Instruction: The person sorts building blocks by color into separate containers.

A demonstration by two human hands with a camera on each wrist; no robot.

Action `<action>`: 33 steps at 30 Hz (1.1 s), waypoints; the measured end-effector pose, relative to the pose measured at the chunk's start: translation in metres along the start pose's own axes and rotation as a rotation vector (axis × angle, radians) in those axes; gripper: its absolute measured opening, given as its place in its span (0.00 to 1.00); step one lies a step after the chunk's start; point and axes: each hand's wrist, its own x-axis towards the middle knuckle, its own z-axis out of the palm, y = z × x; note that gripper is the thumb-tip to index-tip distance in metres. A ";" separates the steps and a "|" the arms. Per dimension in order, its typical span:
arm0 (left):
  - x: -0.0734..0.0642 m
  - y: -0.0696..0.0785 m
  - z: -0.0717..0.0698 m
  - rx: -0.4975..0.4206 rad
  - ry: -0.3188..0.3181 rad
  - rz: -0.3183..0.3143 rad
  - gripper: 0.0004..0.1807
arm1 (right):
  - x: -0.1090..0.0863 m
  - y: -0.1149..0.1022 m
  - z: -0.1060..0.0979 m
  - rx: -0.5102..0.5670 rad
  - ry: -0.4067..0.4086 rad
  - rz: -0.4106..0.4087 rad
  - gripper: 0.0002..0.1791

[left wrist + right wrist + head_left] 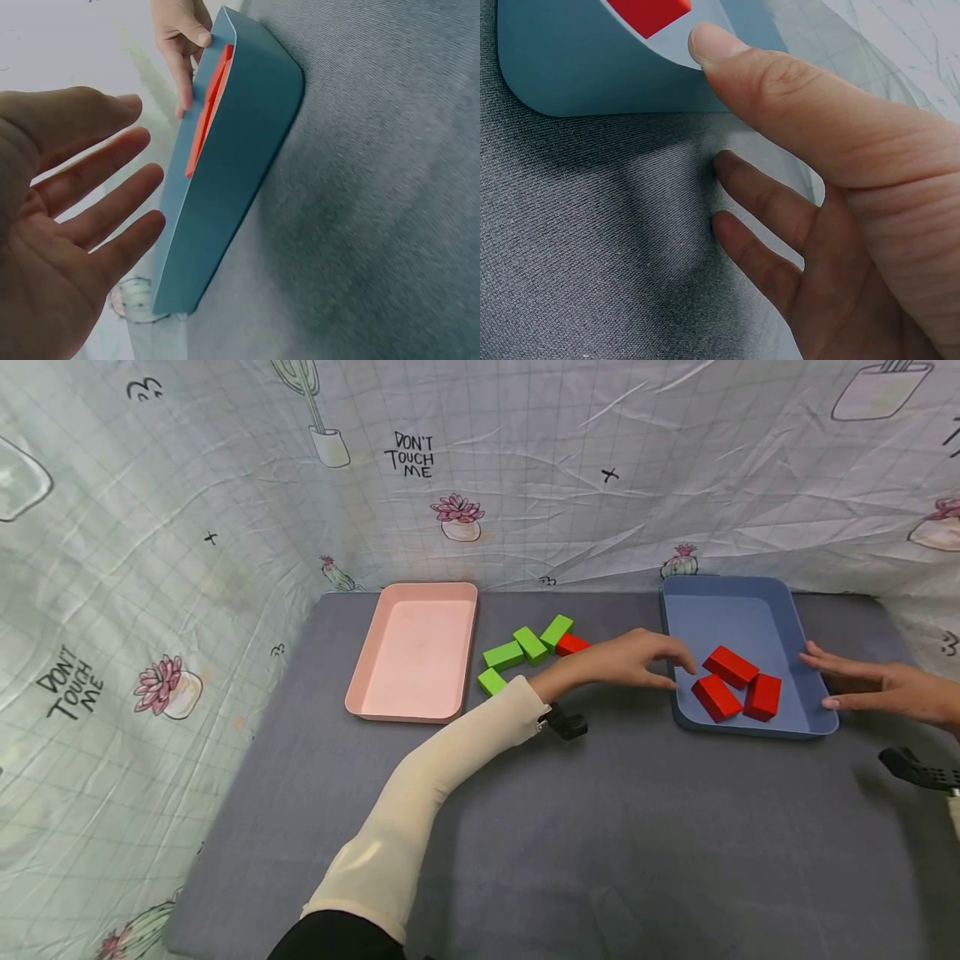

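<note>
Three red blocks point(730, 667): right here inside the blue tray point(735, 610), between left hand point(637, 658) and right hand point(888, 685), bunched towards the end closest to the body, a touch nearer to the left fingertips.
Block axes: two slanting down towards the right hand's side, one pointing nearly straight away from the body.
Blue tray: spanning the gap between both hands, long axis seeming to run away from the body, with a long side facing each hand.
Left hand: relaxed, thumb and fingers well parted, holding nothing; poised at the left rim, cannot tell if touching.
Right hand: fingers nearly straight, curled round nothing; thumb tip right at the right rim, cannot tell how firmly pressed.
Lone red block point(572, 644): over beyond the left wrist, partly hidden by it.
Four green blocks point(503, 656): clustered beside that one, left of the left hand, the closest partly covered by the sleeve point(450, 760).
Pink tray point(412, 652): farther out to the left hand's left, well apart from both hands.
Printed curtain point(525, 443): hanging behind everything, past the hands.
</note>
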 end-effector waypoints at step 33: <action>-0.068 -0.021 -0.015 -0.209 0.269 -0.166 0.19 | 0.001 -0.008 0.005 -0.096 0.050 0.070 0.48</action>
